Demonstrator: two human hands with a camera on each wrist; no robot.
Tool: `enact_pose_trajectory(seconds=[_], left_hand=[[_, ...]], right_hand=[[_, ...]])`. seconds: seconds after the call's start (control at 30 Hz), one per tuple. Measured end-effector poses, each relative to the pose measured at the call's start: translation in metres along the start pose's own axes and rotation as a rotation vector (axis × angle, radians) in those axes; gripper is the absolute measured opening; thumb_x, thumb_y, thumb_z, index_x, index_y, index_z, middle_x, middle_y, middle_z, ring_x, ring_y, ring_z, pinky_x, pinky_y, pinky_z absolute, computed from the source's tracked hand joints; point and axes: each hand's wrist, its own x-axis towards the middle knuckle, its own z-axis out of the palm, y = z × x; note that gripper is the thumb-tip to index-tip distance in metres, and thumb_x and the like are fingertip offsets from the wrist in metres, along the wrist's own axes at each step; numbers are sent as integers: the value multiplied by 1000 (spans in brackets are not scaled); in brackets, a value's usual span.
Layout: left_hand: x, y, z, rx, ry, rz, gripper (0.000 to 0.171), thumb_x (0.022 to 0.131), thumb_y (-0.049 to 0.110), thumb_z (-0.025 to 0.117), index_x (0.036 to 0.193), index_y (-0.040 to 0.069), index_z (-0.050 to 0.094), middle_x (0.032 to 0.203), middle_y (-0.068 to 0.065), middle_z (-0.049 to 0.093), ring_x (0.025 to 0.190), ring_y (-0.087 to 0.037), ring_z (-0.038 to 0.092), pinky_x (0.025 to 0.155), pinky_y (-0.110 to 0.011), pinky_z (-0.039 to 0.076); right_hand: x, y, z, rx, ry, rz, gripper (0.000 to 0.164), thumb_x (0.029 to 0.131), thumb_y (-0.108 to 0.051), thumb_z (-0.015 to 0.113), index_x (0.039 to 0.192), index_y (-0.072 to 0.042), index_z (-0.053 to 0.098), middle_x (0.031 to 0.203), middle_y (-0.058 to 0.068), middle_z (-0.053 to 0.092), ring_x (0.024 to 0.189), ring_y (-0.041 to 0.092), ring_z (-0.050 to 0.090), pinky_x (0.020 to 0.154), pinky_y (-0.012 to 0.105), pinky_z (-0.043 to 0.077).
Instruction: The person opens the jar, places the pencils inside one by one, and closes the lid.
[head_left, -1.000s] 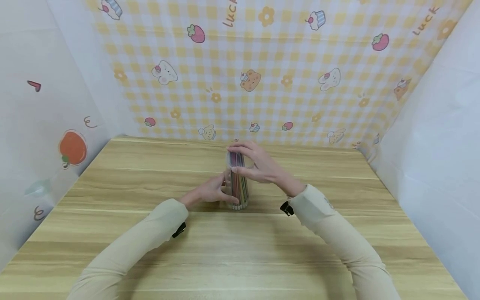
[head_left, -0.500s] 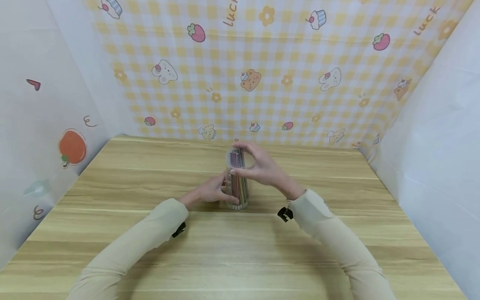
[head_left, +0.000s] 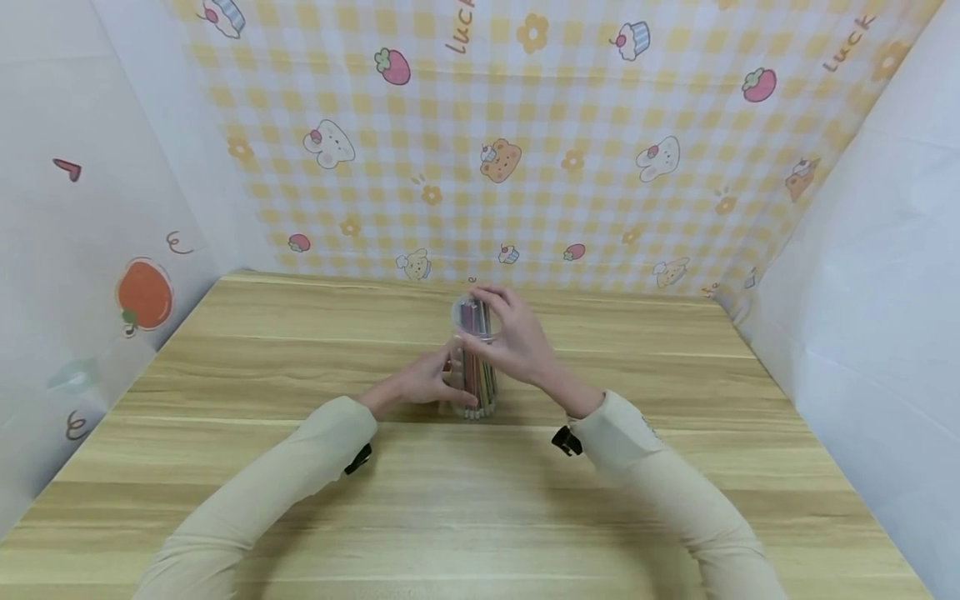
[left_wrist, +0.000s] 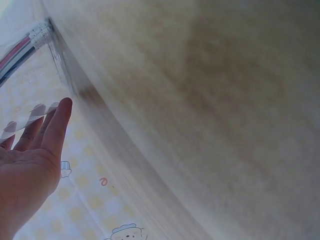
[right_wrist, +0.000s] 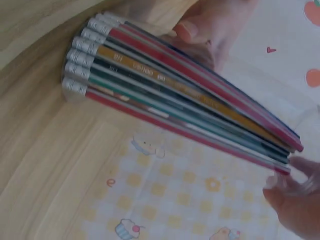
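Note:
A clear plastic tube-shaped jar (head_left: 458,310) stands upright on the table in the head view. It holds a bundle of coloured pencils (head_left: 480,379), whose white eraser ends (right_wrist: 80,60) point down at the jar's base. My left hand (head_left: 423,379) grips the lower part from the left, thumb across the front; the left wrist view has its fingers (left_wrist: 57,125) against the clear wall. At the top, my right hand (head_left: 521,337) holds the rim between thumb and fingers. Clear plastic (right_wrist: 297,187) shows between that thumb and fingers in the right wrist view.
The wood-grain table (head_left: 480,508) runs back to a yellow checked cloth (head_left: 570,108) with cartoon prints. White cloth walls (head_left: 885,250) close in the left and right sides. A black strap (head_left: 567,441) hangs beneath the right cuff.
My right hand has turned at the jar's rim, its fingers shifting right and its wrist lower and inward. The left hand and jar have stayed in place.

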Motion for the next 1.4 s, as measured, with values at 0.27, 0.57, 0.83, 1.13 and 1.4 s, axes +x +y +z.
enact_pose_trajectory(seconds=[0.27, 0.57, 0.83, 1.13, 1.4], left_hand=[[2, 0, 0, -7, 7, -26, 112, 68, 24, 77, 140, 31, -8, 135, -14, 32, 113, -27, 41, 90, -39, 39], [3, -2, -1, -22, -11, 33, 108, 71, 22, 75, 140, 30, -8, 141, -9, 22, 116, -26, 38, 91, -38, 38], [1, 4, 0, -30, -10, 16, 103, 72, 18, 74, 142, 24, -1, 140, -7, 24, 118, -26, 36, 94, -39, 35], [2, 0, 0, -14, 2, -36, 109, 70, 25, 75, 140, 31, -9, 139, -14, 24, 117, -31, 37, 91, -42, 37], [4, 0, 0, -17, 9, -35, 111, 69, 25, 76, 139, 35, -9, 139, -12, 27, 116, -29, 38, 92, -41, 37]], right_hand=[[11, 17, -21, 105, -266, -97, 59, 81, -34, 61, 130, -7, 41, 137, 9, 32, 124, 21, 27, 100, 41, 23], [10, 13, -11, 5, -129, -223, 55, 79, -25, 65, 125, -1, 47, 126, 11, 42, 115, 22, 37, 92, 37, 34], [2, -5, 2, -147, 41, -74, 49, 80, -27, 62, 119, 1, 51, 121, 13, 46, 108, 26, 40, 84, 36, 40], [0, -3, -14, 20, -172, 33, 58, 86, -28, 56, 135, -4, 35, 138, 15, 27, 123, 31, 25, 95, 50, 29], [-1, 4, -20, 79, -224, 13, 63, 85, -30, 59, 136, -5, 31, 138, 6, 27, 125, 18, 24, 99, 38, 26]])
